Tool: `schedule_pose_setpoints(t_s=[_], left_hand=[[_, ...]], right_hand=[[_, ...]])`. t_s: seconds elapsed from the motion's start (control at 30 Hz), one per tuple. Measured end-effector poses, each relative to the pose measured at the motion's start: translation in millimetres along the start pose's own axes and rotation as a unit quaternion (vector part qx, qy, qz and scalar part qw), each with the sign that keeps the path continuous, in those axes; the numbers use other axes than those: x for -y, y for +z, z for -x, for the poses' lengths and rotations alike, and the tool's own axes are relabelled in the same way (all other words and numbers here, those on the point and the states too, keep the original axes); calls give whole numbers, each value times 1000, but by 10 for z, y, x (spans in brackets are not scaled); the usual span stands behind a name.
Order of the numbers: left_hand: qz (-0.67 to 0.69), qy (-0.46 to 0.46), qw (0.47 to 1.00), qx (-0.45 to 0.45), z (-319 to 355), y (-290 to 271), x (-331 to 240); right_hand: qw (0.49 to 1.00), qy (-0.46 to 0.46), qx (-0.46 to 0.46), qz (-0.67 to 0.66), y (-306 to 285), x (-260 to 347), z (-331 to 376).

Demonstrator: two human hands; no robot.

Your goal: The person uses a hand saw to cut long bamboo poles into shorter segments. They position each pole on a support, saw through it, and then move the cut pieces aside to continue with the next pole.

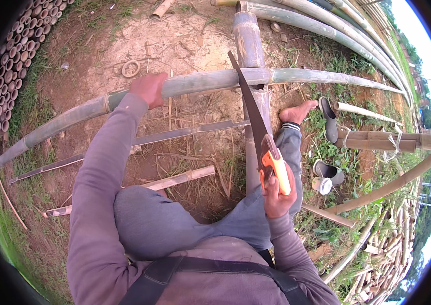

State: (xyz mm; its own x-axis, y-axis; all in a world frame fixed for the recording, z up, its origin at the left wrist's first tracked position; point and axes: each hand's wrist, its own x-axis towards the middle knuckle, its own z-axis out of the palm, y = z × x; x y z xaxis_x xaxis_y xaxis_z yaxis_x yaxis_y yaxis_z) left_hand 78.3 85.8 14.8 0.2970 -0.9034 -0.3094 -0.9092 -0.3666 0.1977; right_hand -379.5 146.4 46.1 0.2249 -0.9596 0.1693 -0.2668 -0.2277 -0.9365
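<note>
A long greenish bamboo pole [200,84] lies crosswise before me, resting on a thicker bamboo post [248,38] that runs away from me. My left hand [148,90] is wrapped over the pole, left of where the two cross. In my right hand [279,195] is the orange handle of a handsaw [256,109], its dark blade pointing away from me. The blade lies across the pole at the crossing; whether its teeth are in the bamboo I cannot tell. My bare foot [298,112] is on the ground right of the post.
Cut bamboo ends [17,63] are stacked at the far left. Long bamboo poles [327,30] lie at the far right. A split bamboo strip [190,130] and a short piece [180,178] lie nearer. Dark shoes [330,119], a white cup [321,185] and tied bamboo [378,141] are at right.
</note>
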Motion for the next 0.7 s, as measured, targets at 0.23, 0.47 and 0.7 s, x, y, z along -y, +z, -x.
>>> schedule_pose_setpoints(t_s=[0.23,0.47,0.7], left_hand=[[-9,23,1000,-19,18,51,-14],[-61,77,984,-151,202,173,-41],[-19,177,981,-78,1016,1361,-50]], right_hand=[[999,18,-16,-35,678,441,-942],[997,-64,-50,17,1215,-239,-1923],[999,13,-12,-27,1190,-65,-1902]])
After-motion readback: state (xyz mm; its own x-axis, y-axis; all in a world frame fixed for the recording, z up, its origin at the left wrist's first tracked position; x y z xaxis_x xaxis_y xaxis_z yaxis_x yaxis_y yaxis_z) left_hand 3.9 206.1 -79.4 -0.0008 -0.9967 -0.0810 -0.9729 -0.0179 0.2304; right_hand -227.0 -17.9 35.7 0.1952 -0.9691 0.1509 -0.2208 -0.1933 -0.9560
